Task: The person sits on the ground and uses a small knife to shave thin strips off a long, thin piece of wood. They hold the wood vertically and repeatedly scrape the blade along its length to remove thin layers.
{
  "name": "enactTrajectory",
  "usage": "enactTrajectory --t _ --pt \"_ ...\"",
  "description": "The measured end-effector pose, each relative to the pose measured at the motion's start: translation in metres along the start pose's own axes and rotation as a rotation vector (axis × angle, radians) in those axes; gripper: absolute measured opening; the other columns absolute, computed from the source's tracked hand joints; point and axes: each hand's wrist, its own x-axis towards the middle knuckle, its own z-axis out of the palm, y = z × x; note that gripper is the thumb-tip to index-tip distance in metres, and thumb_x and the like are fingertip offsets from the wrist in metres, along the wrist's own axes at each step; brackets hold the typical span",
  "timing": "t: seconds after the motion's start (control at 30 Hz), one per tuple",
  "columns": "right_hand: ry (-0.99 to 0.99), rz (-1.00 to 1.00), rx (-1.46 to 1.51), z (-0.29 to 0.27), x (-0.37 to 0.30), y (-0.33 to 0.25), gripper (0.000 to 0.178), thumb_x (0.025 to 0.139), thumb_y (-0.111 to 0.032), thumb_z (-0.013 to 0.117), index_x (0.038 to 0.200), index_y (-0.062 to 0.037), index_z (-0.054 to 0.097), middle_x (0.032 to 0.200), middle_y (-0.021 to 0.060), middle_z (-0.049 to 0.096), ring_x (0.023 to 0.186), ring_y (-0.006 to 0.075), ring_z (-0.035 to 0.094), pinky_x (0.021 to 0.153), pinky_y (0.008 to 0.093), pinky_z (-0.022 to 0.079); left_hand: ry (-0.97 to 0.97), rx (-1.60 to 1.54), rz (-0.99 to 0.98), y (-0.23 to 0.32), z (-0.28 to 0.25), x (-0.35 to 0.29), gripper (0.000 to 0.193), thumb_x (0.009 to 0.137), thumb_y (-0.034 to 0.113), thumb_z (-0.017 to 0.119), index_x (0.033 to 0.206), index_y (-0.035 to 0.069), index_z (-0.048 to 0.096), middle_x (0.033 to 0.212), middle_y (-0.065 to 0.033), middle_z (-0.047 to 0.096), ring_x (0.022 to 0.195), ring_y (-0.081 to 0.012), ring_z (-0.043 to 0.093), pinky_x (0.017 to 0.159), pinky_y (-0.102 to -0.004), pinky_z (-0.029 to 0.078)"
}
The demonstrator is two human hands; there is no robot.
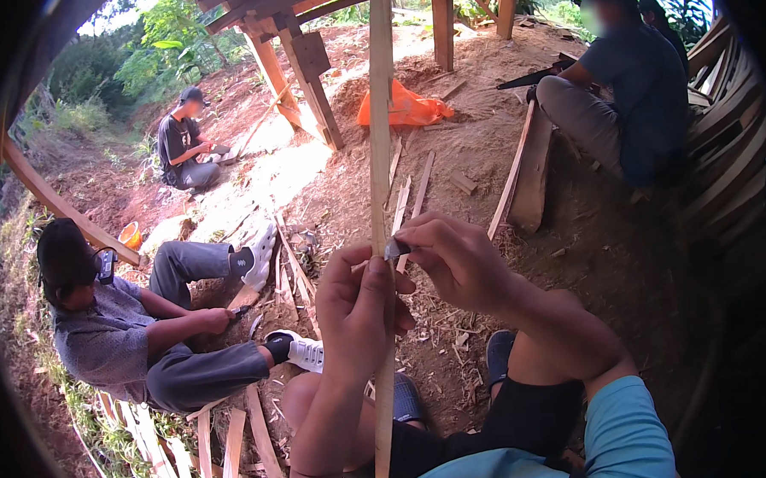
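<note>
Left hand (356,304) is closed around a long, straight, pale wooden strip (381,154), which is held upright at mid-view. By the pinched right hand (454,257), a small grey-and-black piece of unclear kind (393,249) is held at the strip's right edge, just above the left thumb; whether contact is made cannot be told.

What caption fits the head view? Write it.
Left hand grips a long wooden strip; right hand pinches a small object beside it.
</note>
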Motion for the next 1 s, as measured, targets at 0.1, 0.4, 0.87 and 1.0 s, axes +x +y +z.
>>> enactTrajectory --t 0.1,0.4,0.87,1.0 --pt "-0.026 0.001 -0.004 0.002 -0.001 0.001 0.013 0.087 -0.006 0.056 0.100 -0.0045 0.054 0.081 0.0120 0.061 0.072 0.0326 0.064 0.059 0.0404 0.049 0.021 -0.008 0.014 0.001 -0.004 0.001 0.017 0.096 0.016 0.047 0.105 0.002 0.049 0.072 -0.0088 0.062 0.044 -0.0098 0.055 0.037 -0.0187 0.041" --pt "0.090 -0.063 -0.456 0.004 0.003 0.001 0.024 0.074 -0.003 0.060 0.097 -0.0073 0.058 0.089 0.0078 0.060 0.075 0.0294 0.062 0.059 0.0381 0.050 0.072 0.054 0.035 -0.002 0.010 0.006 0.016 0.096 0.018 0.048 0.101 0.002 0.049 0.064 -0.0071 0.059 0.040 -0.0085 0.051 0.034 -0.0181 0.037" --pt "0.157 0.000 -0.547 0.012 0.010 0.014 0.022 0.077 -0.005 0.058 0.099 -0.0104 0.058 0.095 0.0051 0.054 0.078 0.0267 0.058 0.055 0.0375 0.051 0.140 0.102 0.103 -0.009 0.021 0.010 0.017 0.098 0.019 0.045 0.102 0.004 0.049 0.061 -0.0037 0.055 0.038 -0.0057 0.045 0.033 -0.0171 0.032" --pt "0.207 0.005 -0.574 0.010 0.020 0.017 0.021 0.080 -0.007 0.057 0.100 -0.0090 0.057 0.094 0.0066 0.053 0.078 0.0274 0.057 0.056 0.0380 0.051 0.091 0.064 0.082 -0.013 0.021 0.013 0.015 0.098 0.019 0.045 0.102 0.005 0.049 0.061 -0.0048 0.055 0.038 -0.0065 0.046 0.032 -0.0173 0.032"
